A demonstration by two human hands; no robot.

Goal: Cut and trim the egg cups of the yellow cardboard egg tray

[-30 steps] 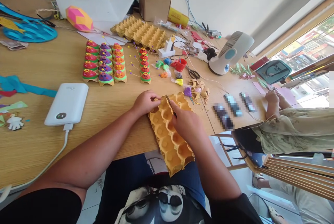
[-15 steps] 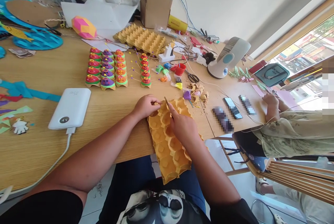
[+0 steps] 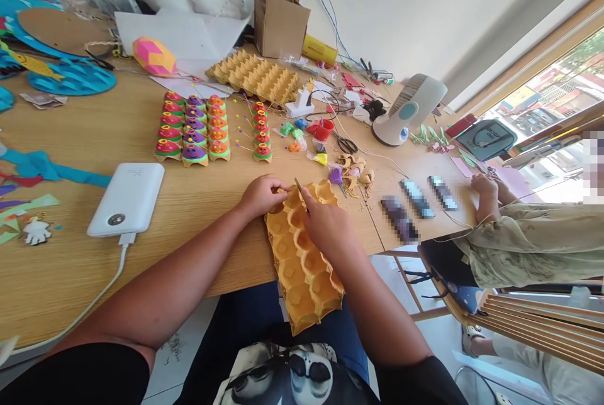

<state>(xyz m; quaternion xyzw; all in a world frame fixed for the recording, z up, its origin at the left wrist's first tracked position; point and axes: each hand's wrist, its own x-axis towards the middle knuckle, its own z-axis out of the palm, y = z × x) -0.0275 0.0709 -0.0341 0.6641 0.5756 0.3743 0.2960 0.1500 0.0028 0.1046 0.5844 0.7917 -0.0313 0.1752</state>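
Note:
A yellow-brown egg tray (image 3: pixel 287 270) made of moulded pulp lies over the table's front edge, its near end hanging above my lap. My left hand (image 3: pixel 264 195) rests at its far left corner, finger and thumb closed on the rim. My right hand (image 3: pixel 328 222) is closed around a small knife (image 3: pixel 298 185), forefinger stretched along it. Its narrow blade points away from me at the tray's far edge; the handle is hidden in my palm.
Painted egg-cup caterpillars (image 3: pixel 218 128) stand in rows beyond the tray. A power bank (image 3: pixel 126 199) lies at left, a second egg tray (image 3: pixel 255 78) further back. Scissors (image 3: pixel 346 142), cardboard scraps (image 3: pixel 355 173), a fan (image 3: pixel 409 109) and phones (image 3: pixel 417 197) are at right, beside another person's arm (image 3: pixel 488 204).
The view has shifted slightly. Both hands keep their hold, and the knife stays at the egg tray's far edge, with only a slight shift of my right hand.

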